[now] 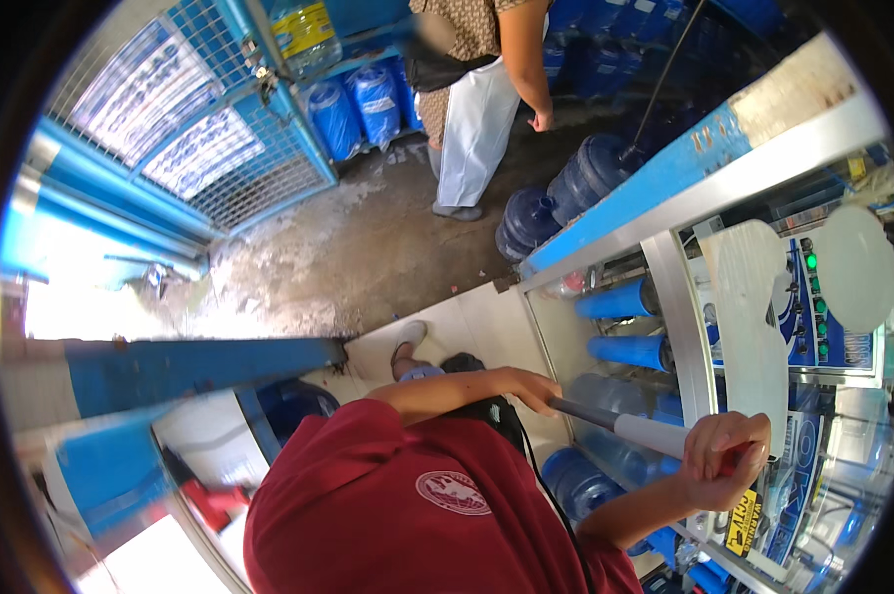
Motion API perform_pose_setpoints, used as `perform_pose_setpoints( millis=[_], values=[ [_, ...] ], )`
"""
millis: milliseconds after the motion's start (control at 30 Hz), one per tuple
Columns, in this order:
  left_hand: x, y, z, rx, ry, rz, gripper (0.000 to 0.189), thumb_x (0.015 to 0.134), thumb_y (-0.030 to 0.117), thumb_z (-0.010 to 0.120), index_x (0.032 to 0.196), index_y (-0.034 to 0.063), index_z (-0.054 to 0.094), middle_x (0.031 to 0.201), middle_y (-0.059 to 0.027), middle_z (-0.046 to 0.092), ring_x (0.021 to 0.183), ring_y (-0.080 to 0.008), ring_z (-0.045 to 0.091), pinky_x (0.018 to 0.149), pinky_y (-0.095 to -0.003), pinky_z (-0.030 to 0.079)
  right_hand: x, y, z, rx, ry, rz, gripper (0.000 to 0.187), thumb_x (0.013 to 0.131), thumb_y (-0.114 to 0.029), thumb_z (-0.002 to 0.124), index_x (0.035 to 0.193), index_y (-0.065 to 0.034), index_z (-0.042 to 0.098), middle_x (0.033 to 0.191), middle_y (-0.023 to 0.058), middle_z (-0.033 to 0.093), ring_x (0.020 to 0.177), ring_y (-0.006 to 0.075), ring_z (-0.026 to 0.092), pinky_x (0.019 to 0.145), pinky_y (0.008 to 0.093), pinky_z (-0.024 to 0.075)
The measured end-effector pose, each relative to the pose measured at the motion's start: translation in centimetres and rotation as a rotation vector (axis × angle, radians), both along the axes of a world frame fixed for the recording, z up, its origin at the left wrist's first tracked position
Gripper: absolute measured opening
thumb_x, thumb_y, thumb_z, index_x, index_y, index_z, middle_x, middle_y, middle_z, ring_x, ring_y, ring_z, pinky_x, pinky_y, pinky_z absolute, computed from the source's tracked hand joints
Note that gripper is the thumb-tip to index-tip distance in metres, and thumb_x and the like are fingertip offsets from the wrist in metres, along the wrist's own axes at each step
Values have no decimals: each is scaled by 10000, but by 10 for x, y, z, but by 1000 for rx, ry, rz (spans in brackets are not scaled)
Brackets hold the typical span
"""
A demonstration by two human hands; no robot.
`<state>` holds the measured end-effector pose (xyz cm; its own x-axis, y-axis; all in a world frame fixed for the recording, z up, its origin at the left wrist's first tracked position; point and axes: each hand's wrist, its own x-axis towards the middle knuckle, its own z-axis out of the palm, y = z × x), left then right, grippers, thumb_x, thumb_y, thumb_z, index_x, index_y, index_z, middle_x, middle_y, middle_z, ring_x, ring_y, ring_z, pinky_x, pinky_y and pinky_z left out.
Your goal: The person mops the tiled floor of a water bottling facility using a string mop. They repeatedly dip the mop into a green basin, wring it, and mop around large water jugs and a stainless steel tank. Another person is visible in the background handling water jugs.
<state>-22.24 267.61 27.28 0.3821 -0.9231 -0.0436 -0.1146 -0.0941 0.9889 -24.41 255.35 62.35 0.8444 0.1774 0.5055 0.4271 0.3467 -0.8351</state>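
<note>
A pole-like handle (pixel 651 433), grey at one end and white farther along, is held in front of my red shirt. My left hand (pixel 533 389) grips its grey end. Around the white part, near a red piece, my right hand (pixel 727 451) is closed at the right. What the pole belongs to cannot be made out. Beside the pole stands a glass partition with an aluminium frame (pixel 684 327), and blue filter housings (pixel 625 353) show behind it.
Ahead on the wet concrete floor (pixel 298 256) stands another person (pixel 476 111). Blue water jugs (pixel 525 223) stand along a blue-painted ledge (pixel 625 211). A blue mesh gate (pixel 246 126) is at upper left. Large blue bottles (pixel 576 479) lie near my right arm.
</note>
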Motion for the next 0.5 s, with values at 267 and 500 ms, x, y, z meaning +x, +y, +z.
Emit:
perform_pose_setpoints(
  millis=[267, 500],
  values=[
    [49, 72, 2, -23, -73, 2, 360, 822, 366, 623, 814, 6, 616, 652, -129, 603, 651, -285, 611, 609, -419, 452, 45, 116, -2, -175, 93, -422, 339, 981, -328, 464, 821, -31, 433, 513, 25, 365, 360, 77, 361, 338, 218, 319],
    [53, 106, 14, 74, -155, -49, 174, 758, 224, 575, 729, 53, 588, 694, -170, 614, 708, -359, 622, 631, -464, 457, 48, 187, 2, -265, 123, -679, 295, 964, -292, 517, 892, -66, 342, 498, 4, 364, 320, 53, 309, 305, 210, 277]
  ],
)
